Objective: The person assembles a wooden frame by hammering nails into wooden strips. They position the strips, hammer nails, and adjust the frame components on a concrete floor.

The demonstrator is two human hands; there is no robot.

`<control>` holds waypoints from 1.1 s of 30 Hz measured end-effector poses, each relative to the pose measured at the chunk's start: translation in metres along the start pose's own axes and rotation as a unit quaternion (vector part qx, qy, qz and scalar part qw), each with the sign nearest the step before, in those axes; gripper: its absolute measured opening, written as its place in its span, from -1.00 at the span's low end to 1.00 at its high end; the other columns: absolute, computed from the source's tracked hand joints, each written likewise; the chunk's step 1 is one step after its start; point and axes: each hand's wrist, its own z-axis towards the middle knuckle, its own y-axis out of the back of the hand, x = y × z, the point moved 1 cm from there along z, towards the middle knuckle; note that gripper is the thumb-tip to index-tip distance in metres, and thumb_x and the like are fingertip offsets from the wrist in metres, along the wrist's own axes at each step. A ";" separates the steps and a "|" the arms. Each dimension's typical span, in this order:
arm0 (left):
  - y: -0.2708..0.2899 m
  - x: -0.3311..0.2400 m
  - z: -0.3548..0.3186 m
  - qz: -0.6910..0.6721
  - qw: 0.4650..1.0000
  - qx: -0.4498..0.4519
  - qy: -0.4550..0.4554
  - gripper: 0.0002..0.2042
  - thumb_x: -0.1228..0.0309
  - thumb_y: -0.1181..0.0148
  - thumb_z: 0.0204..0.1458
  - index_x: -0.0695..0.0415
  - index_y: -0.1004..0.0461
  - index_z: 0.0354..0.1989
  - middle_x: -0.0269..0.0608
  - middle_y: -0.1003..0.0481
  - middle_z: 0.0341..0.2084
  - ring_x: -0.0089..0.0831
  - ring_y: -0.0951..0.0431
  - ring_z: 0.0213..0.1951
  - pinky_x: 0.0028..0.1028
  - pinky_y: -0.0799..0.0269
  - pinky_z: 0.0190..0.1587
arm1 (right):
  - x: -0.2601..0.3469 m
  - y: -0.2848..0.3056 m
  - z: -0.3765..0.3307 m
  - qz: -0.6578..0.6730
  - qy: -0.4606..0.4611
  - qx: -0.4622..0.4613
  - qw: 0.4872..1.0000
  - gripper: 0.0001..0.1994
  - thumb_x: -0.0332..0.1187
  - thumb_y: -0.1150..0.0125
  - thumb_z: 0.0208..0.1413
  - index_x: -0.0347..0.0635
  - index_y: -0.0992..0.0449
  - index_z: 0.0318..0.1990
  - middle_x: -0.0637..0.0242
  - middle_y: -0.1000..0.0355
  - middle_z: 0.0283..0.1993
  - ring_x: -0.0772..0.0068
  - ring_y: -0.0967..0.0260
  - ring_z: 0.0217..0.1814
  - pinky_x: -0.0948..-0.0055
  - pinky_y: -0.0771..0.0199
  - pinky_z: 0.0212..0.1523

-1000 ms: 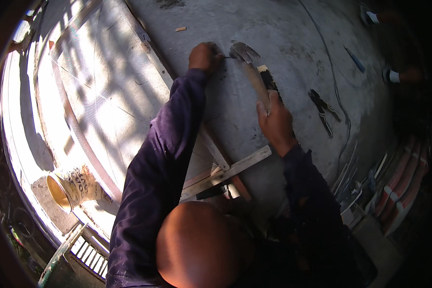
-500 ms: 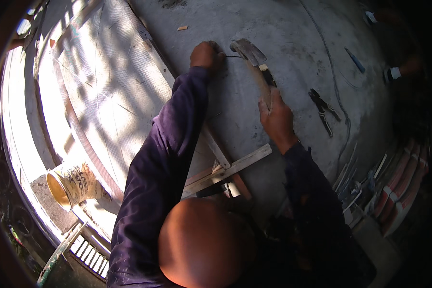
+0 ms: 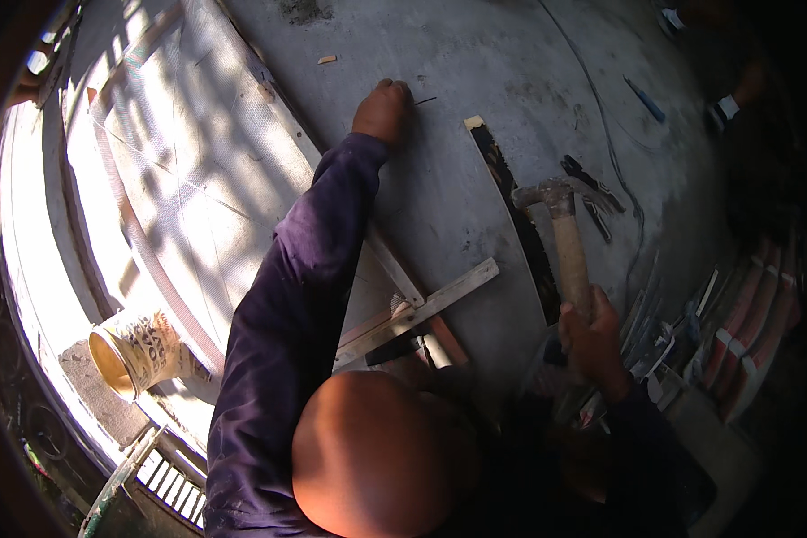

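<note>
My right hand [image 3: 592, 341] is wrapped round the wooden handle of a claw hammer [image 3: 568, 247]. The hammer is raised on the right, its dark metal head pointing away from me. Farther off and to the left, my left hand [image 3: 383, 114] rests closed by the concrete floor. A thin dark nail-like rod [image 3: 426, 100] pokes out from its fingers; the rest of it is hidden in the hand. Between the two hands lies a long dark strip [image 3: 509, 202] with a pale far end. Behind the hammer head, a pair of pliers [image 3: 594, 215] is partly covered.
A mesh-covered frame [image 3: 215, 134] with wooden edges stretches along the left. Nearer, a wooden slat [image 3: 457, 291] crosses its corner. A bucket [image 3: 121, 359] lies tipped on its side. A cable [image 3: 614, 143] and a blue tool [image 3: 644, 99] are at right; another person's hand [image 3: 751, 82] shows beyond.
My right hand has swung the hammer nearer to me and rightward, away from my left hand. More of the dark strip now shows. My left hand has barely moved.
</note>
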 end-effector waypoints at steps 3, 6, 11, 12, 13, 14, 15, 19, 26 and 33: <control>0.049 -0.019 -0.039 -0.074 0.997 -0.013 -0.028 -0.83 0.46 -0.30 0.00 0.26 -0.53 -0.28 0.05 -0.58 -0.44 -0.07 -0.65 -0.36 -0.30 -0.59 -0.23 | -0.009 0.020 -0.048 -0.177 0.049 0.008 0.983 -0.67 -0.33 -0.20 0.23 -0.36 -0.38 0.03 0.29 -0.43 -0.39 0.40 -0.43 -0.37 0.36 -0.45 -0.31; 0.099 -0.026 -0.127 -0.196 0.978 -0.009 0.078 -0.73 0.54 -0.30 -0.01 0.25 -0.52 -0.11 -0.15 -0.50 -0.54 -0.43 -0.55 -0.46 -0.47 -0.50 -0.28 | -0.022 0.035 -0.068 -0.270 -0.027 0.060 0.961 -0.57 -0.28 -0.21 0.20 -0.42 -0.36 0.10 0.00 -0.46 -0.17 0.13 -0.48 -0.12 0.19 -0.47 -0.09; 0.117 -0.025 -0.239 -0.352 0.901 0.025 0.253 -0.73 0.59 -0.31 -0.01 0.25 -0.56 -0.09 -0.13 -0.55 -0.48 -0.43 -0.60 -0.41 -0.49 -0.52 -0.27 | -0.063 0.028 -0.075 -0.281 -0.070 0.181 0.940 -0.51 -0.21 -0.22 0.21 -0.45 -0.34 0.11 -0.19 -0.51 -0.06 -0.07 -0.54 0.01 0.04 -0.48 0.02; 0.114 -0.031 -0.257 -0.374 0.886 0.020 0.272 -0.74 0.59 -0.33 -0.04 0.25 -0.57 -0.12 -0.09 -0.56 -0.50 -0.42 -0.62 -0.42 -0.50 -0.54 -0.28 | -0.070 0.024 -0.073 -0.314 -0.061 0.177 0.931 -0.52 -0.21 -0.23 0.21 -0.44 -0.33 0.09 -0.16 -0.52 -0.09 -0.04 -0.55 -0.05 0.06 -0.50 -0.05; 0.111 -0.037 -0.270 -0.390 0.876 0.012 0.282 -0.76 0.58 -0.32 -0.04 0.24 -0.57 -0.15 -0.10 -0.56 -0.50 -0.41 -0.62 -0.43 -0.48 -0.54 -0.30 | -0.075 0.021 -0.071 -0.330 -0.044 0.165 0.928 -0.53 -0.20 -0.24 0.21 -0.44 -0.33 0.08 -0.12 -0.52 -0.12 -0.01 -0.56 -0.11 0.08 -0.52 -0.11; 0.108 -0.044 -0.280 -0.395 0.872 0.009 0.288 -0.78 0.56 -0.31 -0.04 0.22 -0.57 -0.17 -0.11 -0.56 -0.51 -0.39 -0.61 -0.44 -0.47 -0.53 -0.31 | -0.077 0.020 -0.067 -0.349 -0.046 0.153 0.923 -0.54 -0.20 -0.25 0.21 -0.43 -0.33 0.06 -0.09 -0.53 -0.15 0.02 -0.57 -0.16 0.10 -0.55 -0.17; 0.107 -0.054 -0.286 -0.397 0.870 0.008 0.291 -0.80 0.55 -0.30 -0.05 0.21 -0.57 -0.20 -0.13 -0.55 -0.52 -0.38 -0.60 -0.45 -0.45 -0.52 -0.32 | -0.078 0.020 -0.063 -0.329 -0.076 0.157 0.928 -0.53 -0.21 -0.27 0.20 -0.42 -0.33 0.07 -0.05 -0.53 -0.17 0.08 -0.57 -0.21 0.14 -0.56 -0.23; 0.138 -0.117 -0.280 -0.332 0.908 0.011 0.257 -0.88 0.48 -0.27 -0.06 0.15 -0.57 -0.31 -0.17 -0.54 -0.55 -0.31 -0.58 -0.48 -0.39 -0.50 -0.37 | -0.064 0.026 -0.035 -0.261 -0.180 0.209 0.925 -0.55 -0.25 -0.34 0.16 -0.38 -0.37 0.05 0.13 -0.55 -0.25 0.32 -0.55 -0.40 0.30 -0.55 -0.44; 0.260 -0.262 -0.259 0.070 0.990 0.037 0.116 -0.93 0.37 -0.22 -0.09 0.05 -0.57 -0.51 -0.25 -0.51 -0.60 -0.20 -0.54 -0.53 -0.27 -0.46 -0.46 | -0.068 0.032 -0.031 -0.227 -0.165 0.222 0.934 -0.67 -0.28 -0.36 0.15 -0.35 -0.48 -0.08 0.27 -0.55 -0.39 0.43 -0.51 -0.48 0.39 -0.52 -0.49; 0.214 -0.249 -0.321 0.479 0.876 -0.041 0.028 -0.76 0.28 -0.08 0.18 0.17 -0.59 -0.23 -0.15 -0.56 -0.37 -0.26 -0.59 -0.40 -0.30 -0.54 -0.33 | -0.081 0.031 -0.042 -0.237 -0.090 0.198 0.947 -0.59 -0.26 -0.37 0.15 -0.37 -0.41 0.00 0.12 -0.54 -0.26 0.27 -0.56 -0.35 0.33 -0.52 -0.36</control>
